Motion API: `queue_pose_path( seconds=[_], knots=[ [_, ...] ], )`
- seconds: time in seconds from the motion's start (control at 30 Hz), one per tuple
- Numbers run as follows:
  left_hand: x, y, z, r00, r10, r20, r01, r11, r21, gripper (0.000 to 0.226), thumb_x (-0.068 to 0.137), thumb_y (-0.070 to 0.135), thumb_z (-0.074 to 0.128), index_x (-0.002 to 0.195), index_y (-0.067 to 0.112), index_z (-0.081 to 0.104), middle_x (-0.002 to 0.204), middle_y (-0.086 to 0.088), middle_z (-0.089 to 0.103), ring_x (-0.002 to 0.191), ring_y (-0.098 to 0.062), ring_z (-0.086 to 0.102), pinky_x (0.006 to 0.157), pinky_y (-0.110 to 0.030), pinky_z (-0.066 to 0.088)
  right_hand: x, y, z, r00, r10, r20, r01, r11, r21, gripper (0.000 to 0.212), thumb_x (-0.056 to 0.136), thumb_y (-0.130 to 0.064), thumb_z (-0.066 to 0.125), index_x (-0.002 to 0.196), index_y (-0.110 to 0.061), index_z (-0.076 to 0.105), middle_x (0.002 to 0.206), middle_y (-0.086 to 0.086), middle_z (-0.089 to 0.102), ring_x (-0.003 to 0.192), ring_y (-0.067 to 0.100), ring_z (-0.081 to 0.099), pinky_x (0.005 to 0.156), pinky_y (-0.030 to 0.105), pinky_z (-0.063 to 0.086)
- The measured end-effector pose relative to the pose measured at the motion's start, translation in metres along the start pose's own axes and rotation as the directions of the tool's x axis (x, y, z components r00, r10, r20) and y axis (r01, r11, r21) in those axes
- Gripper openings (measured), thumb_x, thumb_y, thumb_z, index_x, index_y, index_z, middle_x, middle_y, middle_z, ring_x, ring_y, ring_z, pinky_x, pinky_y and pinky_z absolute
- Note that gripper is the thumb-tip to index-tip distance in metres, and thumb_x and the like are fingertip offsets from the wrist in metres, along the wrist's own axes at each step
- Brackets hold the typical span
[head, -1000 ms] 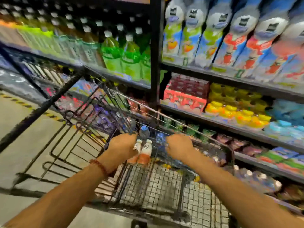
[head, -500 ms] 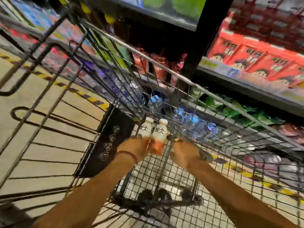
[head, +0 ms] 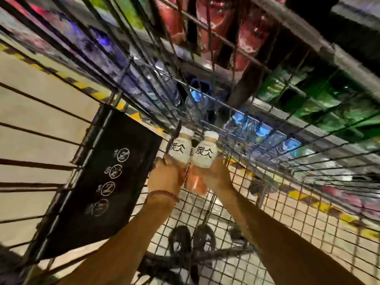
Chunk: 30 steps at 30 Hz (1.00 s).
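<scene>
So our left fingers [head: 162,162] are wrapped round the lower half of the left bottle [head: 180,153], and the right hand [head: 216,175] grips the right bottle [head: 205,156] the same way, low on the orange part. The left hand [head: 164,177] is no nearer than the right, as each one has its own bottle. The two bottles touch side by side, with the long axes running away from us and the white caps tipped toward the cart's far wall, up off the cart [head: 267,202] mesh floor. The black panel [head: 98,182] is just to their left, so we reckon setting them down means going straight down and keeping them upright. Water bottles [head: 261,130] sit on the shelf beyond the wire.

Half a second back, the right hand sat a little apart from the pair, which looked to be in the left. We've also leaned in closer.
</scene>
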State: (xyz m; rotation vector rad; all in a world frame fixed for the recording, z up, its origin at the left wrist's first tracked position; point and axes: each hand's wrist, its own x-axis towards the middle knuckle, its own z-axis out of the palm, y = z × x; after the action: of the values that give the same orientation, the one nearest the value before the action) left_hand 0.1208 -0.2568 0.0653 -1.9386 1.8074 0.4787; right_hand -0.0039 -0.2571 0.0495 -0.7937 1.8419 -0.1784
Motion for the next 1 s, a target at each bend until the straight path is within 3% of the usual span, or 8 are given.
queue_pose_path(
  seconds=[0.1,0.2,0.3,0.47,0.57,0.73,0.87,1.0],
  knots=[
    [-0.002,0.003,-0.001,0.995,0.003,0.096,0.007,0.995,-0.099,0.047,0.095,0.011,0.036,0.138,-0.003,0.026,0.133,-0.018,0.042,0.117,-0.031,0.051,0.094,-0.034,0.043,0.003,0.005,0.001,0.998,-0.048,-0.03,0.05,0.995,0.084,0.049,0.074,-0.024,0.075,0.116,-0.011,0.053,0.098,-0.005,0.063,0.091,0.015,0.062,0.057,0.015,0.039],
    [-0.004,0.009,0.002,0.995,-0.041,0.096,0.065,0.961,-0.269,0.055,0.089,0.033,0.054,0.13,0.003,0.031,0.123,-0.017,0.051,0.11,-0.032,0.055,0.09,-0.037,0.046,0.002,0.01,-0.005,0.998,-0.061,-0.021,0.063,0.992,0.113,0.046,0.074,-0.025,0.075,0.114,-0.014,0.053,0.095,-0.005,0.062,0.083,0.014,0.06,0.053,0.014,0.038],
    [-0.003,0.019,0.006,0.981,-0.114,0.156,0.178,0.845,-0.504,0.064,0.08,0.032,0.068,0.125,0.007,0.03,0.119,-0.016,0.055,0.105,-0.032,0.059,0.087,-0.041,0.05,0.001,0.015,-0.012,0.996,-0.091,-0.008,0.092,0.985,0.143,0.039,0.075,-0.022,0.075,0.109,-0.016,0.056,0.09,-0.008,0.063,0.079,0.01,0.06,0.057,0.015,0.042],
    [-0.002,0.019,0.003,0.963,-0.139,0.23,0.241,0.829,-0.506,0.069,0.071,0.039,0.074,0.121,0.006,0.04,0.12,-0.012,0.049,0.109,-0.027,0.052,0.094,-0.035,0.044,0.0,0.023,-0.022,0.988,-0.151,0.034,0.143,0.972,0.186,0.035,0.074,-0.019,0.075,0.105,-0.021,0.058,0.086,-0.013,0.064,0.077,0.004,0.061,0.063,0.017,0.045],
    [-0.013,0.02,0.001,0.937,-0.114,0.332,0.32,0.663,-0.677,0.067,0.069,0.024,0.08,0.12,0.011,0.038,0.114,-0.003,0.052,0.101,-0.018,0.054,0.091,-0.031,0.046,-0.01,0.026,-0.033,0.983,-0.177,0.055,0.161,0.963,0.216,0.041,0.073,-0.014,0.076,0.107,-0.025,0.055,0.086,-0.017,0.063,0.079,-0.001,0.06,0.068,0.021,0.044],
    [-0.045,0.019,-0.009,0.938,-0.012,0.347,0.276,0.633,-0.723,0.077,0.066,0.015,0.08,0.127,0.014,0.032,0.113,0.006,0.053,0.116,-0.02,0.053,0.102,-0.035,0.044,-0.049,0.033,-0.054,0.975,-0.205,0.082,0.178,0.95,0.255,0.05,0.072,-0.011,0.076,0.114,-0.024,0.052,0.093,-0.013,0.064,0.084,0.006,0.062,0.06,0.015,0.045],
    [-0.073,0.014,-0.045,0.951,0.011,0.31,0.249,0.567,-0.785,0.069,0.064,0.013,0.081,0.114,0.015,0.034,0.096,0.01,0.052,0.095,-0.014,0.054,0.089,-0.022,0.046,-0.098,0.026,-0.078,0.966,-0.248,0.073,0.21,0.918,0.337,0.052,0.074,-0.008,0.076,0.118,-0.022,0.052,0.093,-0.014,0.064,0.076,-0.007,0.062,0.056,0.006,0.048],
    [-0.111,0.004,-0.099,0.987,0.084,0.136,0.059,0.603,-0.795,0.065,0.065,0.018,0.082,0.12,0.012,0.047,0.114,-0.005,0.06,0.107,-0.025,0.058,0.091,-0.029,0.047,-0.163,0.007,-0.11,0.931,-0.364,0.001,0.343,0.879,0.333,0.051,0.074,-0.005,0.077,0.106,-0.03,0.047,0.089,-0.017,0.06,0.07,-0.02,0.059,0.06,0.001,0.045]
  ],
)
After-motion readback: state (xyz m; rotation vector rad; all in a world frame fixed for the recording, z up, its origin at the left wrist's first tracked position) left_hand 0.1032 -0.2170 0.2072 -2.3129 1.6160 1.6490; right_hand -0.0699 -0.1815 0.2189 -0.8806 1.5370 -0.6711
